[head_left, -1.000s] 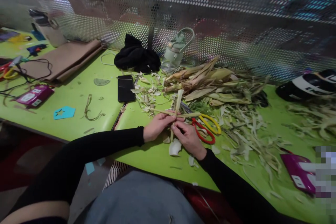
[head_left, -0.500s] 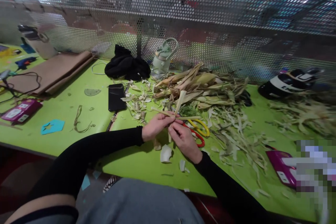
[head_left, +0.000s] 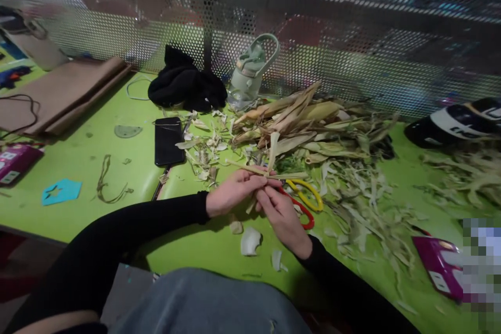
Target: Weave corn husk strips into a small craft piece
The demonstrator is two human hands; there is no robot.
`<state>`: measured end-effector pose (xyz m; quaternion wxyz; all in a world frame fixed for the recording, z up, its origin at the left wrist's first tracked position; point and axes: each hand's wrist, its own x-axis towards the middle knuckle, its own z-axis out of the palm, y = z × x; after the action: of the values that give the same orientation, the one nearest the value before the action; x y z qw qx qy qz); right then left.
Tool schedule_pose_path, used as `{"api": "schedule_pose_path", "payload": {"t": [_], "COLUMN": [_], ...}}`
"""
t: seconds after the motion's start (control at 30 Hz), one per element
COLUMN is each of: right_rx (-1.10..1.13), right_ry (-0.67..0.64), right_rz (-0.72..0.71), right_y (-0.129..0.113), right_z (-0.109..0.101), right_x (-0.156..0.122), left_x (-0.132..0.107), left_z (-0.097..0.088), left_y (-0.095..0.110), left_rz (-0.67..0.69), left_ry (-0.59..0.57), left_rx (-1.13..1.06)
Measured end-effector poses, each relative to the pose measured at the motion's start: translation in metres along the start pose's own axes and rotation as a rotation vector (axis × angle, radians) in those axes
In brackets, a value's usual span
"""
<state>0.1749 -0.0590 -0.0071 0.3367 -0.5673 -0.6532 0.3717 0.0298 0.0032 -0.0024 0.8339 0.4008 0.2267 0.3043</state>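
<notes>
Strips of pale corn husk (head_left: 273,152) cross one another between my fingers, one end standing up and others reaching out to the sides. My left hand (head_left: 236,191) pinches them from the left, thumb on top. With bent fingers, my right hand (head_left: 282,215) closes on the strips just below the crossing, its fingertips touching the left hand's. Partly under my right hand lie scissors with one red and one yellow handle (head_left: 306,194). A curved white piece (head_left: 251,241) rests on the table in front of my hands. The strips' lower ends are mostly hidden.
Corn husks (head_left: 297,125) lie heaped behind my hands, with shredded scraps (head_left: 360,203) to the right. A phone (head_left: 168,142), black cloth (head_left: 186,83) and green bottle (head_left: 250,73) stand or lie farther back. Purple power strips (head_left: 440,266) sit at both sides. A perforated screen (head_left: 164,36) borders the table (head_left: 133,167).
The view has tilted down and come a little closer. Both hands keep hold of the husk strips, and the lower strip end now shows less between them.
</notes>
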Motion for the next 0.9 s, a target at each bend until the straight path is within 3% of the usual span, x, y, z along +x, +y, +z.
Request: {"api": "schedule_pose_path", "payload": {"t": [0.33, 0.53, 0.6, 0.77, 0.9], "right_rx": [-0.069, -0.021, 0.021, 0.223, 0.403], "right_ry": [-0.033, -0.068, -0.01, 0.213, 0.234], "right_rz": [-0.157, -0.071, -0.005, 0.138, 0.151], "right_y": [0.007, 0.006, 0.007, 0.015, 0.016], "right_z": [0.0, -0.003, -0.008, -0.017, -0.016], "right_x": [0.0, 0.003, 0.006, 0.013, 0.017], "left_x": [-0.001, 0.003, 0.004, 0.003, 0.002], "left_z": [0.001, -0.003, -0.005, -0.008, -0.01], "left_y": [-0.006, 0.008, 0.017, 0.031, 0.03], "left_rz": [-0.013, -0.112, -0.122, -0.111, -0.1], "left_ry": [0.113, 0.053, 0.025, 0.08, 0.028], "left_rx": [-0.093, -0.047, -0.037, 0.014, 0.053]}}
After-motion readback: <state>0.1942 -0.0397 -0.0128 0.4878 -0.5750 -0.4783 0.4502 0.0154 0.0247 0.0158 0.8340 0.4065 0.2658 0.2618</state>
